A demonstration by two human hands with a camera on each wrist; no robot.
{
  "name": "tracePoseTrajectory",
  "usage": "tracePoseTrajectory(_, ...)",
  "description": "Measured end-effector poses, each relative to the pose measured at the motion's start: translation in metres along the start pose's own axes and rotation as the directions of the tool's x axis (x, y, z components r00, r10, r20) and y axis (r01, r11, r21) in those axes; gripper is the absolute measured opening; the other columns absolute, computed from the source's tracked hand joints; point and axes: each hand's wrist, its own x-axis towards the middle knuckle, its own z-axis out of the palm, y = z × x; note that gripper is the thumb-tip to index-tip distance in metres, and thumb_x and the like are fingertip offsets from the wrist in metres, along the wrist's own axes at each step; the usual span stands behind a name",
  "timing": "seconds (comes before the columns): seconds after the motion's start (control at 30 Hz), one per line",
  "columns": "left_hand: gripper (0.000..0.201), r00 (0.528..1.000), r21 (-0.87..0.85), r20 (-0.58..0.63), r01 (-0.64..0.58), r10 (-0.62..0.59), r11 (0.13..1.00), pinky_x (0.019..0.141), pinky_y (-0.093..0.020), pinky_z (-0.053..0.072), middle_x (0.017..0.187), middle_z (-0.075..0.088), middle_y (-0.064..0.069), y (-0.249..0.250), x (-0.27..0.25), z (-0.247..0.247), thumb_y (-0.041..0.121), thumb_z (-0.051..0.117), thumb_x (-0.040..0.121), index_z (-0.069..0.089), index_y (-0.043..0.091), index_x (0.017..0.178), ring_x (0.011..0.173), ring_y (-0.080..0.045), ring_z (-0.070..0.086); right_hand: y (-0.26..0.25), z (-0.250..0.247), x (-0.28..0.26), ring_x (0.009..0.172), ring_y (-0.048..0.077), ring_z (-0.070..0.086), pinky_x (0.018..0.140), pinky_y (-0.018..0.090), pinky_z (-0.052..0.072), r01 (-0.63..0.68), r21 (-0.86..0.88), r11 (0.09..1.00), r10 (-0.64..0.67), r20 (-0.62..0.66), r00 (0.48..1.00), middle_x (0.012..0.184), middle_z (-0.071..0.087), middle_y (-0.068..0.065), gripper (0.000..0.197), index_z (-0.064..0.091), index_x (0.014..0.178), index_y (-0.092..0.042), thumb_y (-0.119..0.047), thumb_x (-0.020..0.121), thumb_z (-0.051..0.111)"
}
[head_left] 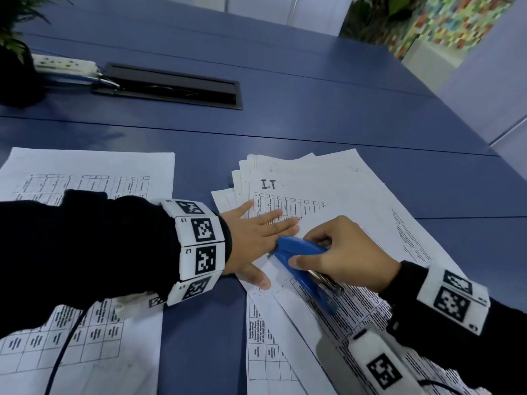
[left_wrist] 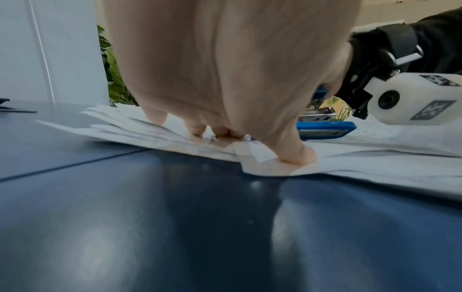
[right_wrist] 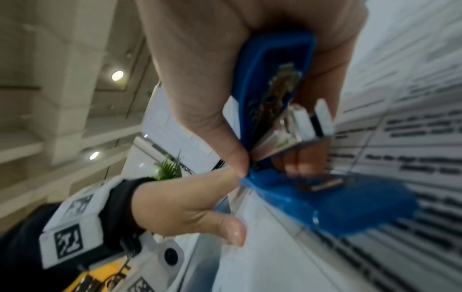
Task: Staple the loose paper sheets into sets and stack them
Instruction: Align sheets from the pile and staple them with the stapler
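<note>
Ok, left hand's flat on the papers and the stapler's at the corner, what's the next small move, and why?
Probably squeeze the blue stapler shut with the right hand. Its mouth looks open at the corner of the fanned sheets, and the left hand presses them flat on the table.

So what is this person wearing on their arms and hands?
Both hands, left hand and right hand, are bare. Black sleeves reach the wrists. Each wrist carries a white segmented band printed with black square codes, with a white camera pod beneath; a black cable trails from the left.

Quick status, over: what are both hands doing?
Left hand flat, pressing fanned papers. Right hand grips blue stapler at their corner. Nothing in the way.
</note>
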Motion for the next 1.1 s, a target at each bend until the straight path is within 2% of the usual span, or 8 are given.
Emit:
tracePoseTrajectory(0.13,0.096,1.0,-0.03,0.0,-0.001,0.001,1.0,0.114,-0.051,-0.009,0.15,-0.033,0.01,0.0,0.0,-0.001,0.066,0.037,0.086,-0.026,0.023,0.144,0.141,-0.014,-0.026,0.002,-0.002,0.001,0.051,0.014,0.041,0.054,0.029,0.033,-0.04,0.073,0.997,0.037,0.042,0.998,0.057,0.05,0.011,0.031,0.067,0.072,0.001,-0.028,0.067,0.077)
tracePoseTrajectory(0.27,0.098,1.0,-0.034,-0.008,-0.009,0.008,0.999,0.114,-0.051,-0.009,0.151,-0.033,0.01,-0.001,-0.001,-0.001,0.067,0.038,0.086,-0.027,0.022,0.143,0.142,-0.014,-0.025,-0.004,-0.007,-0.011,0.051,0.013,0.044,0.052,0.024,0.034,0.118,-0.283,0.952,-0.119,0.015,0.993,0.054,0.053,0.002,0.023,0.062,0.067,-0.011,-0.032,0.072,0.07)
tracePoseTrajectory(0.43,0.101,1.0,-0.03,-0.028,-0.009,0.008,0.999,0.115,-0.051,-0.006,0.152,-0.031,0.011,-0.001,0.001,-0.001,0.069,0.04,0.084,-0.025,0.021,0.145,0.143,-0.015,-0.022,0.004,-0.019,-0.012,0.066,0.011,0.052,0.059,0.024,0.039,0.113,-0.463,0.879,-0.147,-0.038,0.988,0.072,0.058,-0.008,0.017,0.063,0.088,-0.023,-0.037,0.079,0.062)
tracePoseTrajectory(0.53,0.103,0.999,-0.059,-0.033,-0.002,0.0,0.998,0.114,-0.052,-0.005,0.153,-0.029,0.01,0.0,0.001,-0.004,0.067,0.044,0.084,-0.024,0.022,0.145,0.143,-0.017,-0.021,0.009,-0.025,-0.007,0.076,0.012,0.055,0.07,0.028,0.047,0.07,-0.442,0.894,-0.118,-0.081,0.99,0.085,0.056,-0.014,0.033,0.055,0.113,-0.03,-0.036,0.081,0.062)
tracePoseTrajectory(0.7,0.103,0.998,-0.091,-0.055,0.013,-0.018,0.996,0.114,-0.053,-0.001,0.155,-0.024,0.009,0.001,-0.001,-0.006,0.065,0.05,0.082,-0.019,0.025,0.147,0.144,-0.02,-0.018,0.009,-0.022,-0.001,0.093,0.017,0.054,0.075,0.034,0.048,0.107,-0.556,0.824,-0.185,-0.085,0.979,0.105,0.057,-0.007,0.04,0.05,0.121,-0.028,-0.032,0.083,0.061)
tracePoseTrajectory(0.8,0.103,0.997,-0.104,-0.077,0.007,-0.016,0.995,0.115,-0.052,0.0,0.156,-0.021,0.01,-0.001,-0.001,-0.006,0.066,0.051,0.081,-0.016,0.025,0.148,0.145,-0.019,-0.015,0.007,-0.016,0.0,0.087,0.027,0.055,0.07,0.037,0.047,0.213,-0.693,0.689,-0.37,-0.084,0.925,0.1,0.058,0.003,0.042,0.059,0.11,-0.017,-0.021,0.071,0.073)
tracePoseTrajectory(0.97,0.091,0.99,-0.145,-0.14,-0.021,0.0,0.989,0.118,-0.048,0.009,0.158,-0.006,0.014,-0.002,-0.004,-0.004,0.064,0.053,0.081,0.008,0.027,0.15,0.146,-0.018,-0.005,0.001,0.002,0.001,0.075,0.028,0.053,0.079,0.033,0.035,0.443,-0.721,0.533,-0.675,-0.046,0.736,0.082,0.059,0.004,0.028,0.066,0.092,-0.011,-0.002,0.065,0.068)
tracePoseTrajectory(1.1,0.063,0.983,-0.224,-0.181,-0.083,0.043,0.971,0.117,-0.033,0.015,0.157,0.009,0.014,-0.008,-0.009,-0.004,0.053,0.055,0.086,0.036,0.03,0.141,0.146,-0.016,0.001,0.0,0.014,0.005,0.062,0.026,0.053,0.064,0.036,0.045,0.545,-0.665,0.51,-0.695,0.054,0.717,0.073,0.059,0.0,0.022,0.069,0.083,-0.013,0.001,0.065,0.073)
